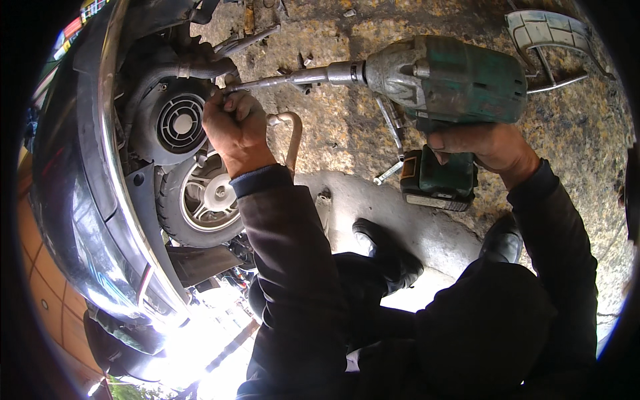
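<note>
My right hand [499,148] is wrapped round the grip of a green cordless impact wrench [467,80], held sideways with its grey nose to the left. A long socket extension [277,81] runs from the nose to the scooter's engine. Just below the extension's tip, my left hand [239,130] is closed, fingers curled against the engine side. Whatever lies in those fingers is hidden. Left of that hand sits a round slotted fan cover [182,125]. The scooter's wheel [175,217] shows beneath it.
The scooter's dark body panel [83,207] fills the left side. A curved pale metal tube [294,137] sticks out beside my left wrist. On the stained floor lie a combination wrench [388,173], small sockets [304,60] and a curved plastic part [553,33]. My shoes [503,240] stand below.
</note>
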Action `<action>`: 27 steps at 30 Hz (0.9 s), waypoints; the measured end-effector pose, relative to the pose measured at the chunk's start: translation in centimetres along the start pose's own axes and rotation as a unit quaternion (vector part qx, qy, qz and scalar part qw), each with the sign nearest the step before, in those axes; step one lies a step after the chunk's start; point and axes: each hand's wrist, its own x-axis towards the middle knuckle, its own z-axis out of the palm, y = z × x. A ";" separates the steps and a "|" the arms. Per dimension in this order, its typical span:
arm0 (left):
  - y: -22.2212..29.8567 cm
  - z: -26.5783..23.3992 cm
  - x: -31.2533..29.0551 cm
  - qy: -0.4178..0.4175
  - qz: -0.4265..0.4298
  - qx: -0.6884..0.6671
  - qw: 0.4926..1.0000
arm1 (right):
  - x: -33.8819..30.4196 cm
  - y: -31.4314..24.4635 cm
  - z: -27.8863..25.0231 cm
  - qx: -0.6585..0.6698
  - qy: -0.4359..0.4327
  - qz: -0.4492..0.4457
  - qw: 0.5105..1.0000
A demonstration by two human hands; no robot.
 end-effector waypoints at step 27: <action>-1.2 0.6 5.6 -0.049 0.074 -0.110 0.990 | 8.0 -1.1 4.9 -0.259 0.027 -0.134 0.956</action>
